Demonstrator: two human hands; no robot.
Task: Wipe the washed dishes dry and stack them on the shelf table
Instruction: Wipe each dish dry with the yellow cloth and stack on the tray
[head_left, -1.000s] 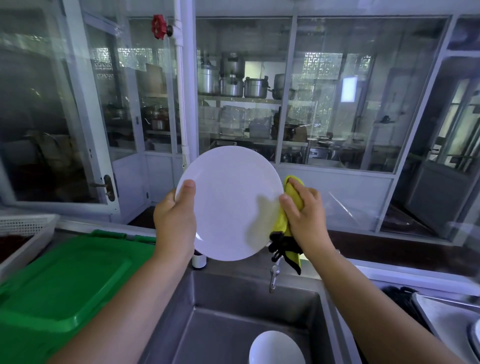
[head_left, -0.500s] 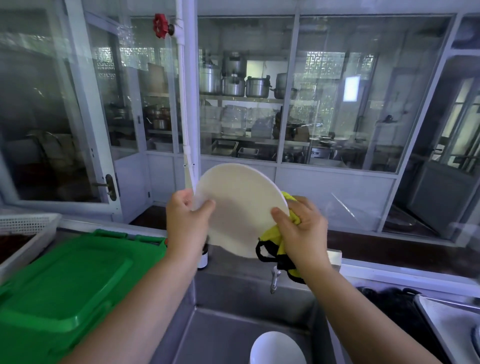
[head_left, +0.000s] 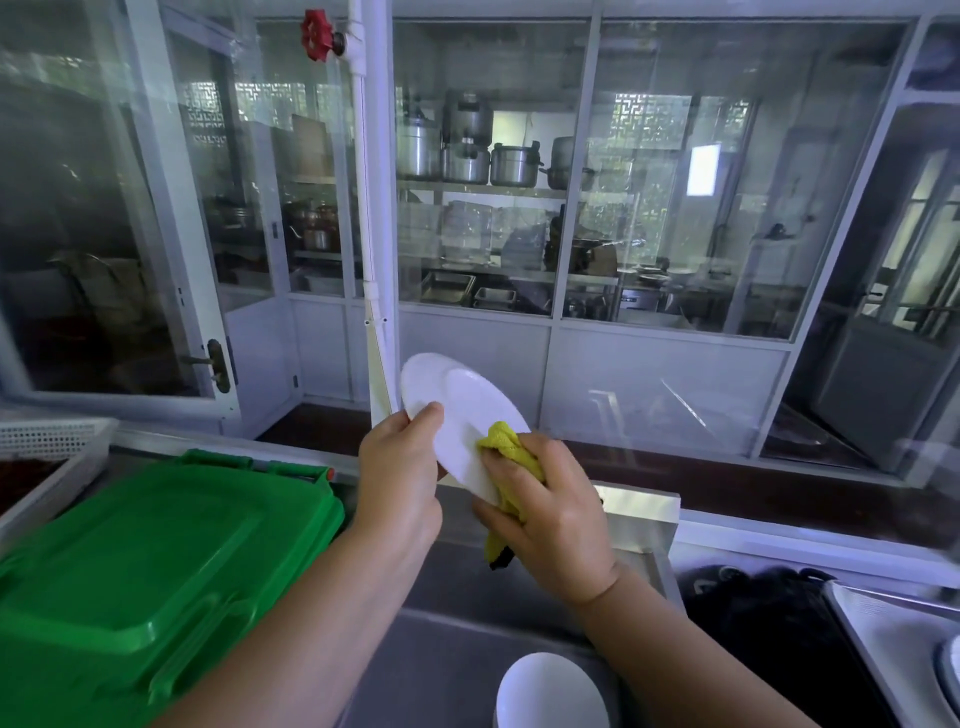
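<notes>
A white plate (head_left: 457, 410) is held tilted above the steel sink (head_left: 441, 660), its underside turned toward me. My left hand (head_left: 400, 478) grips its left rim, thumb on the face. My right hand (head_left: 550, 514) holds a yellow cloth (head_left: 506, 452) bunched against the plate's lower right part, with the cloth's dark-edged end hanging below my palm. A white bowl (head_left: 550, 691) stands in the sink at the bottom of the view.
A green plastic lid (head_left: 156, 561) covers a bin at the left, with a white perforated crate (head_left: 52, 441) behind it. A steel tray (head_left: 893, 639) and a dark bag (head_left: 753, 613) lie at the right. A white pipe (head_left: 371, 208) runs up before the glass partition.
The plate has dropped lower and turned from facing me to edge-tilted, showing its other side. My right hand moved the cloth from the right rim onto the plate's surface.
</notes>
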